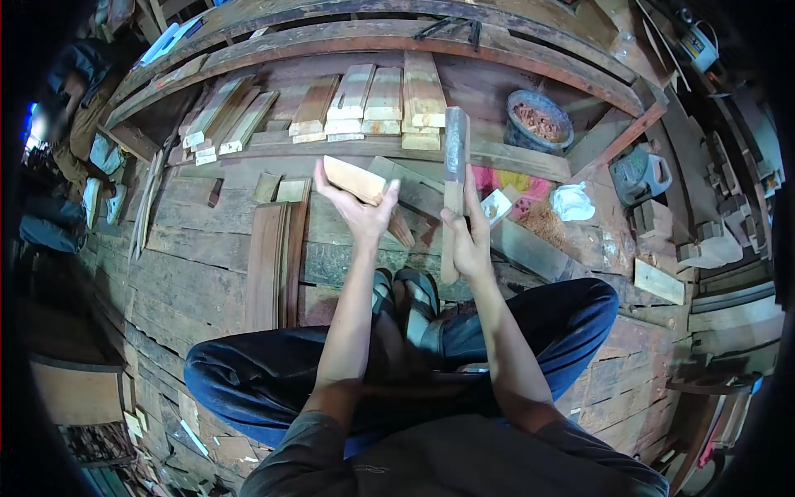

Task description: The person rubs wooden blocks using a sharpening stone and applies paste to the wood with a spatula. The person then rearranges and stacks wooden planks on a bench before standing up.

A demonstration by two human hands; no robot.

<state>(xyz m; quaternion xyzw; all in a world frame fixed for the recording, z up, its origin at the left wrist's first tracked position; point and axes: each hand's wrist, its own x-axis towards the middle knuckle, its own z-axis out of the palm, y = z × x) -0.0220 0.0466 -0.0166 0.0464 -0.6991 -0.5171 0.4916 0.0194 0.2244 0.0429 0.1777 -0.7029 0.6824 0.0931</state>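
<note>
My left hand [363,215] grips a short, pale wooden block [352,176], thumb on one side and fingers on the other. Upright in my right hand [472,250] is a long narrow wooden bar [455,149], its upper part covered with a grey, worn-looking layer. Block and bar are held apart at about the same height. Beneath my left hand lie pieces of dark wood [399,228] on the floor. A stack of brown planks [269,261] lies to the left of my left forearm.
Several bevelled boards [352,91] lie in rows under a low wooden bench [331,43]. A bucket of wood pieces [538,122], a white bag [571,202] and a jug [640,176] stand right. Another person's legs [87,124] show at far left.
</note>
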